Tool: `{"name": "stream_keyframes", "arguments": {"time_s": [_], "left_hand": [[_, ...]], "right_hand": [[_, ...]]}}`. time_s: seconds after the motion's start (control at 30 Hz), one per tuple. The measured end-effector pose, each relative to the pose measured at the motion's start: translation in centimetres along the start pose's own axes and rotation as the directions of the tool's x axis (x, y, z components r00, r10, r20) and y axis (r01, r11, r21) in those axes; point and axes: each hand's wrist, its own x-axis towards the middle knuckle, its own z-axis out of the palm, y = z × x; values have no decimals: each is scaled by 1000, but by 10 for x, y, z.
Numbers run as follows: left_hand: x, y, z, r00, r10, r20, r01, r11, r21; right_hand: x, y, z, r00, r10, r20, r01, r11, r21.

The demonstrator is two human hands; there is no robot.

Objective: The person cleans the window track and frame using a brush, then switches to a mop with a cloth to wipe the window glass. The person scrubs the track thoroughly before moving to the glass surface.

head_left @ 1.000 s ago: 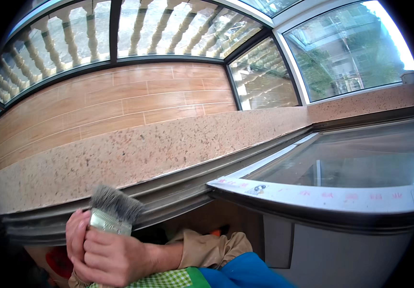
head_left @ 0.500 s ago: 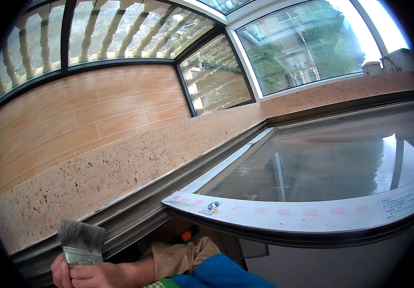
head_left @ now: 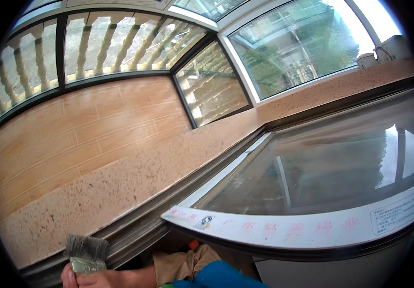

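We have our right hand (head_left: 98, 279) clasped around the brush (head_left: 87, 253), bristles up, near the lower left above the dark window track (head_left: 142, 222); whether the bristles touch it we cannot tell. More fingers (head_left: 68, 275) press the brush's left side, but we cannot tell if they are our left hand's, nor how that hand stands. The speckled stone ledge (head_left: 135, 177) runs beside the track, and the white-edged glass panel (head_left: 312, 177) lies to the right.
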Motion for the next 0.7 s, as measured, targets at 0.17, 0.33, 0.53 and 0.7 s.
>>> {"name": "stream_keyframes", "arguments": {"time_s": [0.17,0.33,0.53,0.7], "left_hand": [[-14,8,-10,998,-51,-28,52,999,15],[-14,16,-21,992,-65,-106,68,997,20],[-29,34,-26,963,-34,-268,45,998,35],[-31,42,-61,956,51,-288,-46,999,24]], "right_hand": [[-3,-6,3,992,68,102,-80,990,114],[20,-21,-12,976,71,205,-87,993,74],[23,-14,-9,968,196,155,-186,980,-77],[39,-19,30,832,553,49,-436,596,675]]}}
